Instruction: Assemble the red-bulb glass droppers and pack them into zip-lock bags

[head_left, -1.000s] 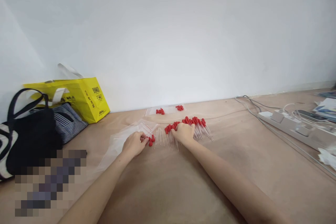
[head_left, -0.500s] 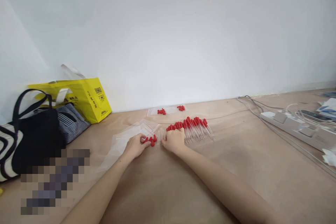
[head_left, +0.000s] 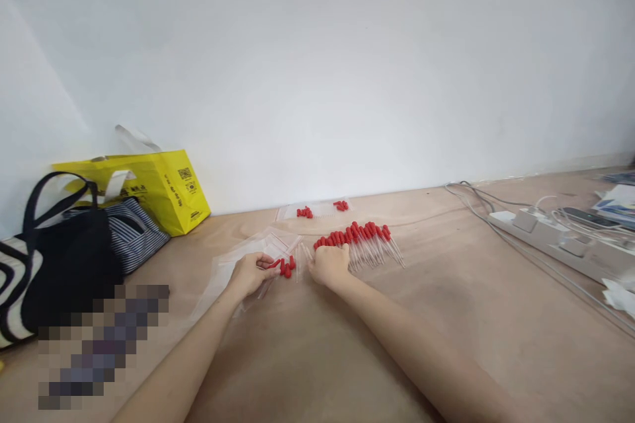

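Both bare forearms stretch forward over the table, angling inward toward a row of red-topped droppers (head_left: 368, 231), clear stems pointing toward the person. The left hand (head_left: 247, 275) is left of the row, palm down, fingers curled — thumb and fingertips pinching a red bulb (head_left: 274, 264). The right hand (head_left: 329, 266) lies over the row's left end, knuckles raised, fingers bent; its thumb is beside some bare clear tubes (head_left: 298, 263), and I cannot tell whether it grips one.

Between the left hand and the row sit loose red bulbs (head_left: 288, 269). Flat clear plastic bags (head_left: 218, 274) spread left of the row, partly under the left hand.

The tabletop (head_left: 297, 370) is light brown, wood-like. Behind the row rises a plain pale wall (head_left: 347, 79). Far left of the row stand a yellow bag (head_left: 183, 205), a striped pouch (head_left: 139, 238) and a black bag (head_left: 69, 271) — far right, a white power strip (head_left: 550, 241) with cables (head_left: 473, 211).
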`<act>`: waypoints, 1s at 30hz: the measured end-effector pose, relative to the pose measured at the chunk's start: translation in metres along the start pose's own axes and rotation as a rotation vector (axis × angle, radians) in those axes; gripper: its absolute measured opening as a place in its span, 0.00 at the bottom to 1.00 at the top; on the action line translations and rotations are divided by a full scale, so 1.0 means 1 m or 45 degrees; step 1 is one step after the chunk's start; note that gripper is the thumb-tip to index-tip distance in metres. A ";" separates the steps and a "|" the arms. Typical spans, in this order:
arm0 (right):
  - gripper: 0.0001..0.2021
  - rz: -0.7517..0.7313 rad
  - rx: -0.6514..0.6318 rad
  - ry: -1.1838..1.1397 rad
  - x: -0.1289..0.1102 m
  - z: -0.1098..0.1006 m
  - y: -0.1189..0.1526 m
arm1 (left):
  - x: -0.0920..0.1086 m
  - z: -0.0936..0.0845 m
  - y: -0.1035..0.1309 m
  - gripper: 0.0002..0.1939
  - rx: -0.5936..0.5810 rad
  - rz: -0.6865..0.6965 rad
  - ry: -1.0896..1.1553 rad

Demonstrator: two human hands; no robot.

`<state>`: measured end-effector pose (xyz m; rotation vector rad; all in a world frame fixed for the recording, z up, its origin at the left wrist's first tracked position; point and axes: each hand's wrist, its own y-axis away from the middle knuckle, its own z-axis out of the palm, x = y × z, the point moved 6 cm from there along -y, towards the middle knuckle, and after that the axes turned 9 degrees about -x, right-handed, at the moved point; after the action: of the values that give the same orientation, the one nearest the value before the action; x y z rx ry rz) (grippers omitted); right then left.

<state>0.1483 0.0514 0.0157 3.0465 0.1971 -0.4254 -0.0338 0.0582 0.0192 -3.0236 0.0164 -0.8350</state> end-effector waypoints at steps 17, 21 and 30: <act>0.06 -0.599 0.051 -0.051 0.086 -0.004 0.069 | 0.076 0.059 0.069 0.06 -0.019 0.714 -0.041; 0.10 -0.590 0.008 -0.199 0.079 -0.002 0.059 | 0.078 0.059 0.067 0.03 0.001 0.710 -0.082; 0.07 -0.444 0.076 -0.216 0.073 0.009 0.060 | 0.072 0.061 0.066 0.06 0.045 0.651 -0.150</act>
<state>0.2239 0.0000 -0.0103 3.0116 0.7233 -0.7167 0.0587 -0.0082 0.0028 -2.8154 0.7268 -0.5968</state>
